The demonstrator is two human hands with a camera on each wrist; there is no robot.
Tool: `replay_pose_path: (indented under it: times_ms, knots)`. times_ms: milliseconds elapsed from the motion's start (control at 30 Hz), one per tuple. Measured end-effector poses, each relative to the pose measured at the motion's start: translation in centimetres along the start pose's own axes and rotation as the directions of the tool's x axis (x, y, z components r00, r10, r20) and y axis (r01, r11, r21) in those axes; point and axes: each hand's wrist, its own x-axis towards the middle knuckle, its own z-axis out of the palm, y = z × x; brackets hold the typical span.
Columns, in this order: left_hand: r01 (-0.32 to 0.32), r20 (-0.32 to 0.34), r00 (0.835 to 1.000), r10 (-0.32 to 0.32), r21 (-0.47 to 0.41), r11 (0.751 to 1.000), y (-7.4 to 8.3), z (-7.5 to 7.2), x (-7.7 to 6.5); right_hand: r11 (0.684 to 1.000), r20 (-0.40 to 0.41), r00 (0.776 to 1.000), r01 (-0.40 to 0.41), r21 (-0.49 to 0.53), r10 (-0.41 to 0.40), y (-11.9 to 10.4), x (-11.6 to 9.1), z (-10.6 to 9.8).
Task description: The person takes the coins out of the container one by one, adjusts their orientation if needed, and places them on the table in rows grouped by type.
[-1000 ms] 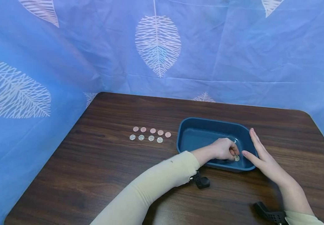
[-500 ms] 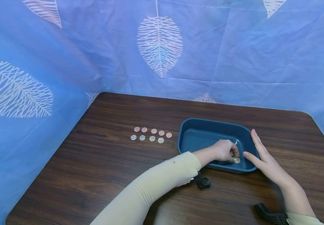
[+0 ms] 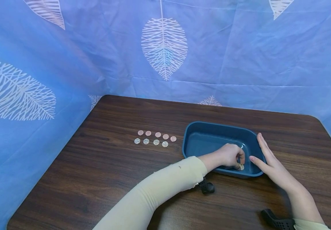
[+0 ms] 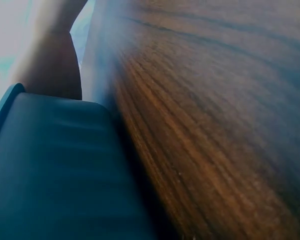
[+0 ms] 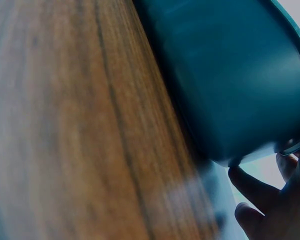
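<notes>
My left hand (image 3: 229, 156) reaches down into a blue rectangular plastic tub (image 3: 202, 125) in the head view. Its curled thumb and fingers pinch a small silvery coin (image 3: 241, 167) near the tub floor. At the tub's right end, my right hand (image 3: 272, 164) grips the wall, thumb over the rim and the other fingers along the outside. In the right wrist view, fingertips (image 5: 250, 187) touch the tub's outer end. The left wrist view has the tub's side (image 4: 60, 160) but not the left fingers.
Left of the tub, several copper-coloured coins (image 3: 158, 134) form a back row, with several silvery coins (image 3: 156, 142) in a front row. They lie flat on the dark wooden table (image 3: 90, 179). A blue leaf-patterned cloth (image 3: 110, 41) hangs behind and at the left.
The left fingers have shifted slightly over the coin inside the tub, and the coin sits a little lower at the fingertips. The right hand keeps its place on the tub; the rows are unchanged.
</notes>
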Motion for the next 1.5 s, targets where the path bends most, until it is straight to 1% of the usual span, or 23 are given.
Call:
replay_pose_path:
  times_ms: [300,700,933,1133,1300,1500]
  knots:
    - [0.019,0.008,1.000,-0.020,0.035,0.999,0.03,-0.02,-0.10,1.000,-0.002,1.000,0.004,-0.005,-0.004,0.04,0.01,0.04]
    - [0.031,0.015,0.999,-0.031,0.014,0.999,0.09,-0.06,-0.05,1.000,-0.007,1.000,0.007,0.001,-0.007,-0.04,-0.03,0.05]
    - [0.052,-0.011,0.999,-0.051,0.039,0.998,0.13,-0.14,-0.13,1.000,-0.007,1.000,-0.002,-0.004,0.002,0.08,0.06,0.02]
    - [0.069,0.000,0.998,-0.069,0.029,0.997,0.34,-0.20,-0.12,1.000,-0.003,1.000,-0.003,0.002,0.003,0.01,0.06,-0.08]
    - [0.073,-0.001,0.997,-0.073,0.042,0.996,0.30,-0.10,-0.03,1.000,-0.007,1.000,-0.006,0.000,0.006,-0.07,0.05,0.00]
    - [0.083,-0.010,0.996,-0.083,0.017,0.996,0.14,-0.01,-0.03,1.000,-0.014,1.000,-0.005,-0.003,0.005,-0.21,0.02,0.15]
